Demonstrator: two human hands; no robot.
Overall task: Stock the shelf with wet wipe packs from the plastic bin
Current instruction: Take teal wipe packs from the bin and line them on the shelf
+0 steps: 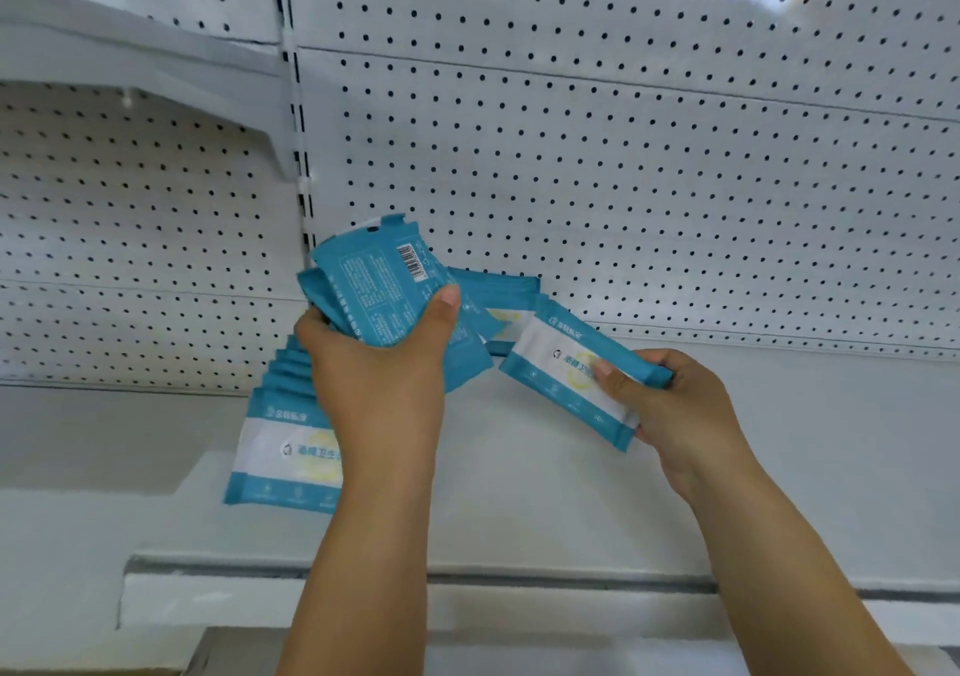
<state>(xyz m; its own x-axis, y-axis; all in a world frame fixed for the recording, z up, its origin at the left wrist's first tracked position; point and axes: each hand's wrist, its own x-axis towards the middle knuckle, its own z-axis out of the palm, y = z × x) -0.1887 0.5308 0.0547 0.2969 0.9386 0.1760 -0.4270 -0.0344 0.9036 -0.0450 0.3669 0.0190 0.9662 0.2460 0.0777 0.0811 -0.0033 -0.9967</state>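
My left hand grips a bundle of blue wet wipe packs, back side with a barcode facing me, held above the white shelf. My right hand pinches a single blue-and-white pack by its right end, tilted just over the shelf. A row of several packs stands on the shelf at the left, partly hidden behind my left wrist. More packs lie against the pegboard behind my hands. The plastic bin is out of view.
White pegboard backs the shelf. A slotted upright divides two bays. An upper shelf overhangs at top left. The shelf's front lip runs across below my forearms.
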